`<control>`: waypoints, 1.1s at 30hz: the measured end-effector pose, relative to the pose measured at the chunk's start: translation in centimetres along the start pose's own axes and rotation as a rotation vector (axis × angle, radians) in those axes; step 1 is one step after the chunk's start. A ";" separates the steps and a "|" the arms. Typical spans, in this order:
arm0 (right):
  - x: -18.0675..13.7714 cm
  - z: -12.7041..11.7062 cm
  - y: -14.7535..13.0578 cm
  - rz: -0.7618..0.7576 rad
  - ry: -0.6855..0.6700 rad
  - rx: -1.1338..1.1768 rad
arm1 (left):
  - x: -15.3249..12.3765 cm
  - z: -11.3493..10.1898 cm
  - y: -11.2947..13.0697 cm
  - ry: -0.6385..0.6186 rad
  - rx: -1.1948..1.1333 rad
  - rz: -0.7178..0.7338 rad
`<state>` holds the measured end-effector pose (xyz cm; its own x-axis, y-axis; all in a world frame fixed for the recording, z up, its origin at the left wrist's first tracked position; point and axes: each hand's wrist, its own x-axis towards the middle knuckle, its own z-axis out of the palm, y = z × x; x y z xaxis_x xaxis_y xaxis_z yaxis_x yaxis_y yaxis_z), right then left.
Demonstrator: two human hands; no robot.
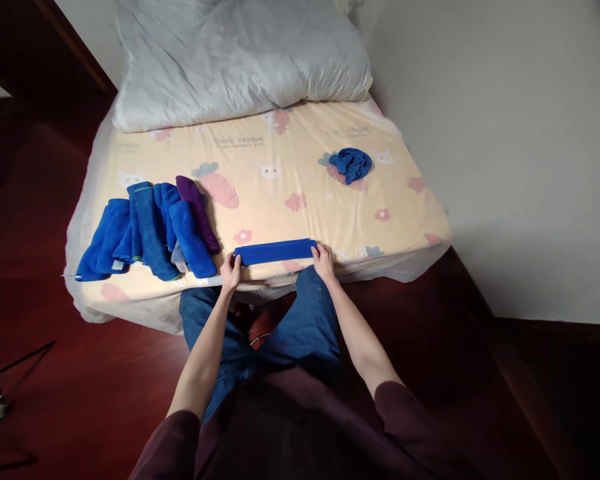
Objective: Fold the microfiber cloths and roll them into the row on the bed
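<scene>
A blue towel (275, 251), folded into a long narrow strip, lies along the near edge of the bed (290, 180). My left hand (231, 271) grips its left end with fingers closed. At the towel's right end, my right hand (323, 261) pinches the cloth the same way. Both arms reach forward over my knees in blue trousers.
A row of folded blue towels and one purple one (153, 230) lies on the bed's left side. A crumpled blue cloth (351, 164) sits at the far right. A grey pillow (240, 60) fills the head end. A white wall stands to the right, dark red floor around.
</scene>
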<state>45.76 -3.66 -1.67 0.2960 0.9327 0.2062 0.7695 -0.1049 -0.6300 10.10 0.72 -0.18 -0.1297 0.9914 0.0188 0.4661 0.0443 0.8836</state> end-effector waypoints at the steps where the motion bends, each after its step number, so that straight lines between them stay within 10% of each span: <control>1: 0.0 0.0 -0.1 0.001 0.000 -0.006 | 0.0 0.1 0.1 0.008 0.004 -0.004; 33: -1.6 -0.9 -3.1 0.058 0.153 -0.091 | 0.1 1.2 2.9 0.224 0.140 -0.159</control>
<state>43.40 -5.12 0.68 0.4183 0.8615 0.2878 0.7950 -0.1941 -0.5747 12.47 1.06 1.82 -0.3933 0.9194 0.0023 0.5388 0.2284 0.8108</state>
